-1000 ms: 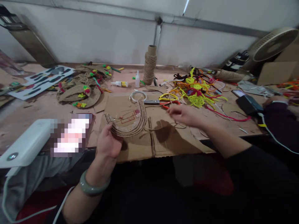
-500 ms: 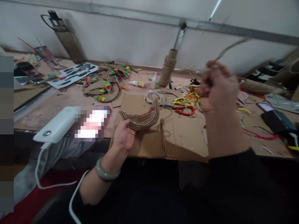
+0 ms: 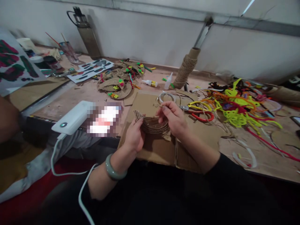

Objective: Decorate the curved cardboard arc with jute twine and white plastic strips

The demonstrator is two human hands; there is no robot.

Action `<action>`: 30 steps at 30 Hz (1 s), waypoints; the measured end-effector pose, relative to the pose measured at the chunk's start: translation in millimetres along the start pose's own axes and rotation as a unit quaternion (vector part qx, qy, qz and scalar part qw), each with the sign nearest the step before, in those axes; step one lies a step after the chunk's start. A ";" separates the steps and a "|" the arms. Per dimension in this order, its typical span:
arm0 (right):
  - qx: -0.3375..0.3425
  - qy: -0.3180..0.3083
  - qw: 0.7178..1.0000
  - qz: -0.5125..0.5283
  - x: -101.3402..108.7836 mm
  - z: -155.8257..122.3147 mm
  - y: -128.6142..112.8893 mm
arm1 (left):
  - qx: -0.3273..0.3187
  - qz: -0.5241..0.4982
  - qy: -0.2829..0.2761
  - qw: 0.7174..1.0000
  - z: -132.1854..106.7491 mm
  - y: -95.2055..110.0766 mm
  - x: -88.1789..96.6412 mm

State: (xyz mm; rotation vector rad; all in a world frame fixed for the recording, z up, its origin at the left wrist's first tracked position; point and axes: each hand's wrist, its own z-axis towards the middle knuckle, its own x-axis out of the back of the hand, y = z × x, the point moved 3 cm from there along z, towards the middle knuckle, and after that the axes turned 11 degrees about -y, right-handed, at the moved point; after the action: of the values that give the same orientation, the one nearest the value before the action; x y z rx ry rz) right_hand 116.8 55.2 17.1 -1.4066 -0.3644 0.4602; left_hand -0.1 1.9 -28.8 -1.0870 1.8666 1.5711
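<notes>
My left hand [image 3: 134,136] is closed round the left end of a curved cardboard piece [image 3: 154,127] with rows of brown twine along its outer edge. At the other end of the piece is my right hand [image 3: 174,120], its thumb and fingertips pinched together on a thin strand of twine, most of which the fingers hide. Both hands are above a flat cardboard sheet [image 3: 199,148]. Just beyond my right hand lie scissors with red and yellow handles [image 3: 203,117] and a white coil [image 3: 167,97].
A twine spool [image 3: 187,69] and two small glue bottles [image 3: 168,81] stand or lie behind. Bright pipe cleaners [image 3: 236,115] pile up at right. A corded white power bank [image 3: 73,118] and a blurred-out phone [image 3: 104,122] lie left. Another person's arm [image 3: 8,120] shows at far left.
My right hand has come down and left from its raised position with the strand to the right end of the curved piece. My left hand keeps its hold. The view has turned right.
</notes>
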 end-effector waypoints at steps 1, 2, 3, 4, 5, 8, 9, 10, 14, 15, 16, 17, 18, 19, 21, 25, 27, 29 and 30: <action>0.000 0.013 1.000 0.017 2.4 1.8 1.6 | 0.003 0.000 -0.001 1.000 0.2 0.2 -0.4; -0.001 0.023 0.999 0.029 4.2 3.1 3.0 | 0.003 0.000 -0.004 1.000 0.2 0.5 -0.8; -0.003 0.030 0.999 0.033 5.3 3.6 4.1 | 0.002 -0.001 -0.008 1.000 0.2 0.8 -1.1; -0.003 0.034 0.999 0.029 5.8 3.6 4.8 | -0.001 -0.001 -0.012 1.000 0.1 1.1 -1.3; -0.002 0.034 0.999 0.018 6.0 3.0 5.2 | -0.005 0.000 -0.017 1.000 -0.1 1.3 -1.5; -0.003 0.012 0.999 -0.044 4.4 -0.9 5.5 | -0.014 0.007 -0.033 0.999 -1.3 1.8 -1.4; -0.003 0.003 0.997 -0.072 3.7 -2.7 5.0 | -0.016 0.009 -0.039 0.999 -1.7 1.8 -1.4; 0.000 -0.006 0.995 -0.102 3.2 -4.7 4.1 | -0.017 0.011 -0.042 0.999 -2.2 1.8 -1.4; 0.042 -0.015 0.976 -0.212 1.9 -12.6 -3.3 | -0.012 0.013 -0.042 0.999 -3.2 1.1 -1.8; 0.058 -0.011 0.970 -0.237 1.7 -14.2 -5.5 | -0.009 0.014 -0.040 0.999 -3.1 0.8 -1.8; 0.072 -0.008 0.962 -0.264 1.3 -15.4 -7.5 | -0.007 0.015 -0.037 0.999 -3.1 0.5 -1.8; 0.087 -0.006 0.953 -0.292 0.7 -16.2 -9.1 | -0.005 0.017 -0.033 0.999 -3.1 0.3 -1.7; 0.100 -0.007 0.942 -0.320 0.0 -16.6 -10.1 | -0.004 0.018 -0.029 0.999 -3.1 0.0 -1.4; 0.110 -0.010 0.931 -0.348 -1.0 -16.6 -10.2 | -0.002 0.020 -0.027 0.999 -3.1 -0.3 -1.1; 0.131 -0.019 0.908 -0.397 -3.1 -15.7 -8.9 | 0.002 0.025 -0.029 0.999 -3.4 -0.9 -0.7; 0.214 -0.035 0.857 -0.468 -8.1 -15.3 -4.8 | -0.008 0.037 -0.041 0.998 -4.0 -1.2 -0.4; 0.245 -0.039 0.836 -0.489 -10.3 -16.4 -3.1 | -0.011 0.040 -0.046 0.998 -4.1 -1.3 -0.3; 0.248 -0.043 0.822 -0.511 -11.8 -17.4 -1.6 | -0.008 0.038 -0.046 0.998 -4.2 -1.6 0.0; 0.245 -0.044 0.816 -0.522 -12.4 -17.8 -1.1 | -0.006 0.038 -0.045 0.998 -4.3 -1.6 0.3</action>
State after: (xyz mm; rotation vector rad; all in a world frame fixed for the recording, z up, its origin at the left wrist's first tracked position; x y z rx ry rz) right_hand 115.3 33.6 16.2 -0.5207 -0.9454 -0.2929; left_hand 1.6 -2.4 -29.0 -0.9443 1.8596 1.6471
